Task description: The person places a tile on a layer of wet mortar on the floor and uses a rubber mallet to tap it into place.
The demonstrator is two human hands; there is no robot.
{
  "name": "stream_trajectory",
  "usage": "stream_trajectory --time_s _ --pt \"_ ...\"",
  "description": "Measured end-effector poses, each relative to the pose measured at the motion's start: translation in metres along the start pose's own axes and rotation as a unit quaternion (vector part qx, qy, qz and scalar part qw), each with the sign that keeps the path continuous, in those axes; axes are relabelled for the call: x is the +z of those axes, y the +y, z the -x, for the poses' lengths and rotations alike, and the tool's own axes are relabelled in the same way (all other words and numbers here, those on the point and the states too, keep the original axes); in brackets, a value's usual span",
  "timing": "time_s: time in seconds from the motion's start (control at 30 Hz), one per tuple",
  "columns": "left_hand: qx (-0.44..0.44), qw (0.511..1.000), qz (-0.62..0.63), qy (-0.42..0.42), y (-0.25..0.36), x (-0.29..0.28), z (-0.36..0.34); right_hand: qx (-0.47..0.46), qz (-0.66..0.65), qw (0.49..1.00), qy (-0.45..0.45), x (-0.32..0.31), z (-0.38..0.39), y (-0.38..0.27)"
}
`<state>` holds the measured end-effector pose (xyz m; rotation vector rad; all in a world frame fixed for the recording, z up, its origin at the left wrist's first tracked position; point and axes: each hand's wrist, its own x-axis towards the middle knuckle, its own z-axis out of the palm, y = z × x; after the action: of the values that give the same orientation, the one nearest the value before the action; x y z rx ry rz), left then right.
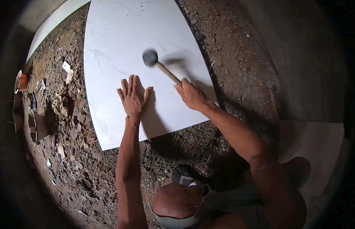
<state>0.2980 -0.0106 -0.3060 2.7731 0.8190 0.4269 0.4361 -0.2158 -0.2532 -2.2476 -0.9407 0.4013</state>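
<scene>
Rubbly ground [82, 168], white slab [112, 68] flat on it. Mallet [163, 68], blurred dark head over slab, handle gripped in R hand [192, 95], fingers curled. L hand [132, 101] palm-down on slab, fingers slightly spread, holding nothing.

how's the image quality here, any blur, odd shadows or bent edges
In the head view, the mallet head looks slightly blurred, its shadow lying to its right on the brightly lit white marbled tile; the left hand also casts a shadow rightward; the tile's long edges bow, and the picture's outer rim goes dark.
</scene>
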Motion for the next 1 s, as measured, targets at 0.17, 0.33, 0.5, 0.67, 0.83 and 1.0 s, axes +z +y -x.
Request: stream_trajectory --time_s 0.17,0.33,0.5,0.67,0.83,1.0 --pt "-0.02 0.999 -0.038 -0.027 -0.005 0.002 -0.013 0.014 -0.014 1.0 -0.018 -0.022 -0.021 -0.031" --pt "-0.03 0.999 -0.013 -0.021 -0.004 0.003 -0.014 0.068 0.061 0.993 -0.069 -0.005 -0.025 -0.001" --pt "-0.031 0.999 0.001 -0.02 0.005 0.0 -0.015 0.05 0.056 0.997 -0.004 -0.011 -0.014 0.008" --pt "-0.026 1.0 -0.014 -0.004 -0.002 0.005 -0.006 0.013 0.009 1.0 -0.014 -0.015 -0.002 0.003" --pt "-0.041 0.999 -0.001 -0.016 0.0 0.007 -0.013 -0.005 0.038 0.999 -0.003 -0.017 0.024 0.017" --pt "-0.018 1.0 0.01 -0.005 -0.011 0.013 -0.013 0.017 0.016 0.999 0.029 -0.018 0.082 0.02"
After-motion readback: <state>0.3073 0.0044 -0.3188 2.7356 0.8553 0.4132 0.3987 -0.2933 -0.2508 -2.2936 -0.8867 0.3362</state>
